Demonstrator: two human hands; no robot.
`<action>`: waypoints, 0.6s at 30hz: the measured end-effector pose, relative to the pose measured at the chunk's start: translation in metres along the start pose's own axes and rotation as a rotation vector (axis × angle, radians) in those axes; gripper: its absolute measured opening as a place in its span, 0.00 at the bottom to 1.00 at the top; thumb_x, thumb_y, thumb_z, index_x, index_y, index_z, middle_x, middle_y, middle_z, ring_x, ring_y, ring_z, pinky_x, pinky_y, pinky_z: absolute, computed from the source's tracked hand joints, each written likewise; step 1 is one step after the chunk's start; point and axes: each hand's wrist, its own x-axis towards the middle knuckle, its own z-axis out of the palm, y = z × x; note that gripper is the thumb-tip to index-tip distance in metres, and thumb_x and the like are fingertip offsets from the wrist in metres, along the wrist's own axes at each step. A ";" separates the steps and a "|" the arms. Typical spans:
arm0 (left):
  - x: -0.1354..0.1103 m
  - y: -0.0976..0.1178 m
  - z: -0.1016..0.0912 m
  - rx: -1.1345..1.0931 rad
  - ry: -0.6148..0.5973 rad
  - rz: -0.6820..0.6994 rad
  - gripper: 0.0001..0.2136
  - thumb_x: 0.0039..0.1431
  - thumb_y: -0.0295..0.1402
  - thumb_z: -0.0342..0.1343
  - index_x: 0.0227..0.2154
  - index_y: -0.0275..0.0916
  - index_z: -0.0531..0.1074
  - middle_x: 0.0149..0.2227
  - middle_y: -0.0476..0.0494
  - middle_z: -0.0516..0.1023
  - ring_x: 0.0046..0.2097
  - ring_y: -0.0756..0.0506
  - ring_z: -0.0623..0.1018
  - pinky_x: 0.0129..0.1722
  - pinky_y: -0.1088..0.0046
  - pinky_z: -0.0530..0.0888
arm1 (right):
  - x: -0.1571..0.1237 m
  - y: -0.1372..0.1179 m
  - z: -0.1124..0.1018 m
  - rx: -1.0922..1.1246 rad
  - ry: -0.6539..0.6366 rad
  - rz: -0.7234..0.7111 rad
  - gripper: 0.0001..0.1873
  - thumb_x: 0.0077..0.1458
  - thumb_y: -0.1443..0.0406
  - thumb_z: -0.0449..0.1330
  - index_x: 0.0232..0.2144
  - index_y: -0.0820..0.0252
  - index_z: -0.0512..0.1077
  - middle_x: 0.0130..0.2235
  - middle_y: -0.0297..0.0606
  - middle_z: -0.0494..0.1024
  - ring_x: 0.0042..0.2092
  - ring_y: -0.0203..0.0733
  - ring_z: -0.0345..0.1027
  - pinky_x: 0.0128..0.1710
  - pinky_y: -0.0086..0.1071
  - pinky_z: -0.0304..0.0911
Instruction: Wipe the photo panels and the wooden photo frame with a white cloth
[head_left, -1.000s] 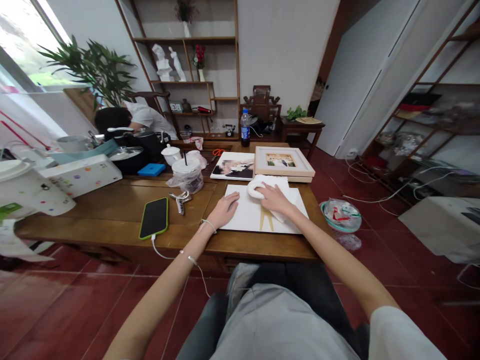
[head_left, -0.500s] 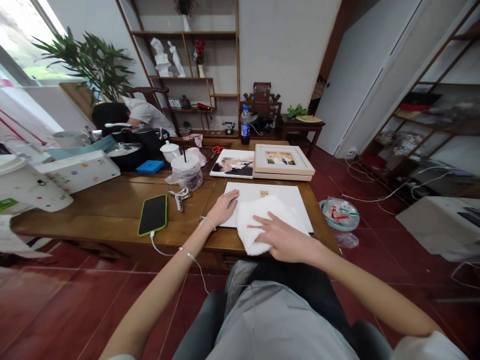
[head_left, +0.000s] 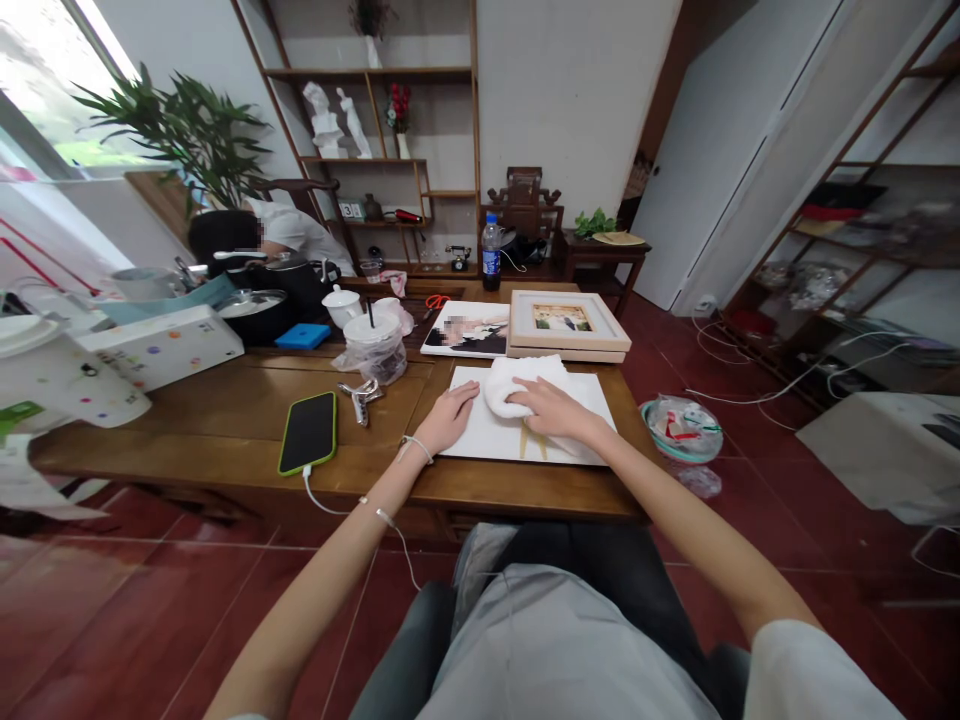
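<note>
A flat white board lies near the table's front edge, with tan marks on its lower part. My left hand rests flat on the board's left side, fingers stretched forward, holding nothing. Bunched under my right hand is a white cloth, gripped by the fingers against the board's far part. Just behind the board are a photo panel and a pale wooden picture frame stacked on another frame.
Left of the board lie a phone on a charging cable, a silver metal piece and a lidded cup in plastic. A bottle stands at the back. A person leans low beyond the table. A bin stands on the right.
My right hand has pushed the cloth away from me, to the board's far side, uncovering tan marks on the near part. My left hand has stayed in place.
</note>
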 end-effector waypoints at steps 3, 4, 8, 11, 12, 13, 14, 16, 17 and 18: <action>0.000 -0.001 0.000 0.003 -0.004 0.000 0.17 0.59 0.30 0.41 0.47 0.32 0.69 0.54 0.35 0.68 0.57 0.42 0.66 0.58 0.58 0.60 | 0.018 -0.001 0.004 -0.073 0.042 0.071 0.27 0.45 0.73 0.50 0.50 0.61 0.64 0.54 0.49 0.66 0.61 0.52 0.46 0.55 0.52 0.45; 0.001 -0.001 0.000 0.003 -0.003 -0.001 0.17 0.59 0.30 0.41 0.47 0.32 0.69 0.54 0.35 0.68 0.57 0.41 0.66 0.58 0.58 0.60 | 0.021 -0.005 0.006 -0.095 0.061 0.095 0.26 0.46 0.72 0.51 0.50 0.61 0.64 0.54 0.49 0.66 0.60 0.54 0.46 0.55 0.54 0.44; 0.001 0.000 -0.001 -0.016 -0.004 0.013 0.17 0.58 0.29 0.42 0.47 0.35 0.70 0.54 0.37 0.68 0.57 0.41 0.66 0.57 0.58 0.60 | 0.021 -0.025 0.013 -0.144 0.092 0.076 0.26 0.47 0.73 0.51 0.50 0.59 0.64 0.57 0.45 0.62 0.61 0.56 0.43 0.55 0.59 0.39; 0.001 0.000 -0.001 -0.021 -0.018 0.026 0.17 0.59 0.28 0.41 0.47 0.36 0.69 0.54 0.39 0.68 0.57 0.41 0.66 0.57 0.58 0.60 | 0.004 -0.042 0.015 -0.144 0.058 -0.032 0.26 0.46 0.74 0.51 0.49 0.61 0.66 0.59 0.46 0.59 0.61 0.55 0.41 0.55 0.59 0.38; 0.001 0.000 -0.002 -0.021 -0.020 0.027 0.17 0.59 0.28 0.40 0.48 0.36 0.69 0.54 0.39 0.68 0.57 0.42 0.65 0.57 0.58 0.60 | -0.004 -0.048 0.014 -0.138 0.048 -0.074 0.25 0.45 0.75 0.52 0.48 0.61 0.67 0.59 0.47 0.59 0.61 0.55 0.41 0.55 0.58 0.38; 0.001 0.000 -0.002 -0.022 -0.023 0.028 0.18 0.59 0.28 0.40 0.48 0.36 0.69 0.54 0.39 0.67 0.57 0.42 0.65 0.57 0.59 0.60 | -0.013 -0.052 0.012 -0.128 0.039 -0.117 0.25 0.45 0.75 0.52 0.47 0.62 0.67 0.58 0.47 0.59 0.62 0.54 0.41 0.56 0.57 0.38; 0.001 0.000 -0.002 -0.024 -0.023 0.029 0.18 0.59 0.28 0.40 0.48 0.35 0.69 0.55 0.39 0.67 0.57 0.42 0.65 0.58 0.59 0.60 | -0.022 -0.056 0.010 -0.112 0.030 -0.158 0.25 0.44 0.76 0.53 0.46 0.61 0.68 0.58 0.46 0.60 0.62 0.53 0.41 0.56 0.56 0.38; 0.000 -0.001 -0.001 -0.031 -0.018 0.025 0.18 0.59 0.28 0.40 0.48 0.35 0.68 0.54 0.38 0.67 0.58 0.42 0.65 0.58 0.59 0.60 | -0.039 -0.062 0.006 -0.064 0.003 -0.214 0.27 0.41 0.78 0.53 0.46 0.60 0.68 0.57 0.44 0.61 0.62 0.49 0.41 0.58 0.53 0.38; 0.000 -0.002 0.000 -0.032 -0.015 0.023 0.18 0.59 0.28 0.40 0.48 0.34 0.68 0.54 0.38 0.68 0.58 0.42 0.65 0.58 0.59 0.60 | -0.047 -0.063 0.003 -0.037 -0.012 -0.225 0.28 0.41 0.80 0.52 0.46 0.59 0.67 0.57 0.44 0.62 0.62 0.47 0.41 0.58 0.51 0.38; 0.000 -0.002 0.000 -0.032 -0.010 0.020 0.18 0.58 0.27 0.40 0.48 0.34 0.68 0.54 0.38 0.68 0.58 0.43 0.65 0.58 0.58 0.60 | -0.052 -0.063 0.001 -0.012 -0.026 -0.227 0.29 0.40 0.81 0.51 0.46 0.59 0.67 0.57 0.43 0.63 0.63 0.45 0.41 0.59 0.49 0.38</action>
